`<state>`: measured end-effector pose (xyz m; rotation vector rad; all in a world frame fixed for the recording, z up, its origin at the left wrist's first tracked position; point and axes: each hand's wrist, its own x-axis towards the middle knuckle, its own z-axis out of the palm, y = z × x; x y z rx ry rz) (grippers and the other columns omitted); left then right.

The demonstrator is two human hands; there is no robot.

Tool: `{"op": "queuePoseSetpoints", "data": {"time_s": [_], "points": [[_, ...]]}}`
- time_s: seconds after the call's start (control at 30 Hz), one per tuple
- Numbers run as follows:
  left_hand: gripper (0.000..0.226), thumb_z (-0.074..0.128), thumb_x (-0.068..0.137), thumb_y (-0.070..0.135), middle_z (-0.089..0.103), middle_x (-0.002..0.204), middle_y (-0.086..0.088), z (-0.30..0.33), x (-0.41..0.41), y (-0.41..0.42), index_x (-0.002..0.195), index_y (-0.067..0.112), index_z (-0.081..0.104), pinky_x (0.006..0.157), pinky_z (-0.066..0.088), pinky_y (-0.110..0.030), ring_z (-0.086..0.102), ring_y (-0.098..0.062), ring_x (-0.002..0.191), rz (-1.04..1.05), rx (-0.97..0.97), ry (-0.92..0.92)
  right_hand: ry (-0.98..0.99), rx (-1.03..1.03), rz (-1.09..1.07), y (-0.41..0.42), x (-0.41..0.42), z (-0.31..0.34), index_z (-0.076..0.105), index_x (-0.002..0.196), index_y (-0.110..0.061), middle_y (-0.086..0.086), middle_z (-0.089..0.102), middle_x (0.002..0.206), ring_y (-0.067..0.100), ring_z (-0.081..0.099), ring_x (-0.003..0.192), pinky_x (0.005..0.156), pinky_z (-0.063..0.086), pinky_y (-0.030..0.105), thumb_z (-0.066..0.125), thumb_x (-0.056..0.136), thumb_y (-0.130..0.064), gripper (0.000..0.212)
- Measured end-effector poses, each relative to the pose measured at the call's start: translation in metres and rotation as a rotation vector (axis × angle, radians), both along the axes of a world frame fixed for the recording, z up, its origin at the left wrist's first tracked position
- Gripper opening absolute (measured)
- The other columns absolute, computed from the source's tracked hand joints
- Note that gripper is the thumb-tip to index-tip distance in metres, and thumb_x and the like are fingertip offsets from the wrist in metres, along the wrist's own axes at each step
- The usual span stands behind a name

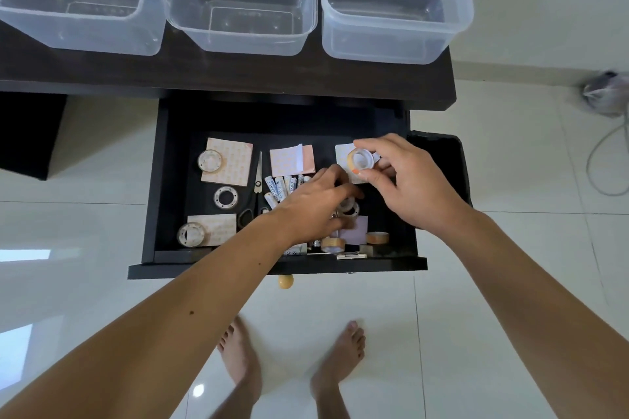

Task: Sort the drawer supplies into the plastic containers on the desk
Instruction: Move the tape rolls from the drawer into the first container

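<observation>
The black drawer [160, 201] stands pulled out below the dark desk [238, 75]. It holds tape rolls, sticky-note pads, white batteries [280, 185] and scissors [257, 180]. My right hand [405, 180] is raised over the drawer's right side, fingers shut on a small clear tape roll [359, 160]. My left hand [316, 204] reaches down into the drawer's middle, fingers curled around another small tape roll [350, 207]; whether it grips it is unclear. Three clear plastic containers stand on the desk: left [78, 3], middle [241, 3], right [394, 7], each with nothing inside.
Loose tape rolls lie at the drawer's left [210, 161], [225, 197], [191, 234] and front [377, 237]. Pink note pads [292, 160] sit at the back. A black bin [442, 150] stands right of the drawer. My bare feet [289, 371] are on white tile.
</observation>
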<state>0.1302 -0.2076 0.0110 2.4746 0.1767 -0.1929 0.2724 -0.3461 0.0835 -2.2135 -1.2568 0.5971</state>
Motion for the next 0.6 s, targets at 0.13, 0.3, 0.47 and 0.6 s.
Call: {"op": "queuePoseSetpoints", "data": {"time_s": [0.13, 0.3, 0.47, 0.6], "points": [[0.058, 0.077, 0.094, 0.033, 0.043, 0.137, -0.009, 0.0, 0.003, 0.0, 0.147, 0.021, 0.056, 0.102, 0.047, -0.038, 0.043, -0.026, 0.127, -0.068, 0.113, 0.006, 0.029, -0.022, 0.004, -0.008, 0.004, -0.001, 0.062, 0.144, -0.021, -0.003, 0.062, 0.129, 0.018, 0.069, 0.109, 0.094, 0.057, 0.027, 0.072, 0.1, -0.02, 0.045], [0.054, 0.074, 0.095, 0.02, 0.045, 0.139, -0.013, 0.0, 0.002, -0.001, 0.144, 0.012, 0.054, 0.098, 0.052, -0.043, 0.046, -0.028, 0.124, -0.075, 0.142, 0.003, 0.032, -0.029, 0.055, -0.013, 0.006, 0.002, 0.066, 0.138, -0.018, -0.004, 0.061, 0.134, 0.016, 0.066, 0.11, 0.099, 0.058, 0.031, 0.075, 0.098, -0.022, 0.041], [0.052, 0.075, 0.097, 0.022, 0.045, 0.136, -0.004, 0.011, -0.009, 0.007, 0.143, 0.016, 0.053, 0.101, 0.046, -0.033, 0.054, -0.022, 0.119, 0.042, -0.097, 0.018, 0.096, -0.012, 0.057, -0.017, 0.009, 0.004, 0.065, 0.138, -0.022, -0.013, 0.059, 0.121, 0.008, 0.07, 0.098, 0.091, 0.06, 0.027, 0.075, 0.098, -0.018, 0.041], [0.048, 0.075, 0.097, 0.023, 0.055, 0.141, 0.002, 0.018, -0.028, 0.021, 0.14, 0.022, 0.054, 0.112, 0.045, -0.038, 0.051, -0.017, 0.132, 0.078, -0.17, 0.021, 0.134, -0.005, 0.081, -0.017, 0.006, 0.006, 0.063, 0.143, -0.028, -0.015, 0.056, 0.123, 0.003, 0.068, 0.097, 0.088, 0.058, 0.022, 0.07, 0.101, -0.016, 0.044]]}}
